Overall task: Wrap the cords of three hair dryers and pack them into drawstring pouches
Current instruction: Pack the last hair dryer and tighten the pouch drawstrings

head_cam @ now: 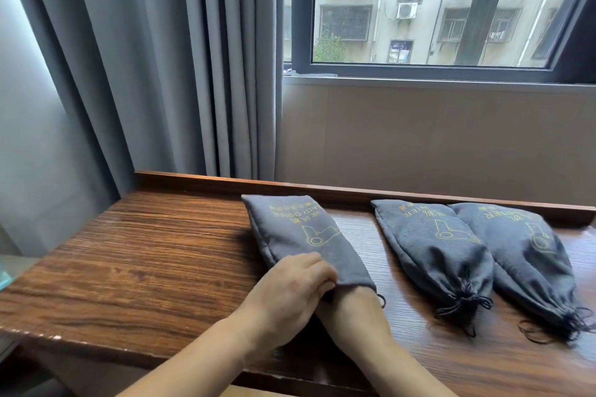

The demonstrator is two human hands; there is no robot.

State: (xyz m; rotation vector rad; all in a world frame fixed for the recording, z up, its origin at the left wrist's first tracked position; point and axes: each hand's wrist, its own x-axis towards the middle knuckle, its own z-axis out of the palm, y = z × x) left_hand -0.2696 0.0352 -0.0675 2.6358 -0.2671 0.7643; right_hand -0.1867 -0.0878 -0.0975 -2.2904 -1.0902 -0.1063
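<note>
Long dark wooden table [145, 251] carries three grey fabric drawstring pouches: two tied [432, 245] [529, 251], third pouch [300, 232] open-mouthed. Your left hand [290, 293] pinches its rim; your right hand is buried inside it, fingers unseen, only the wrist [354, 316] showing.

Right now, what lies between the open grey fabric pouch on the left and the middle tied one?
Only bare brown wooden desktop separates left pouch and middle pouch, in the head view.

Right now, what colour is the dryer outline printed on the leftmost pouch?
Yellow, on dark grey fabric: the dryer outline on the leftmost pouch shows in the head view.
</note>
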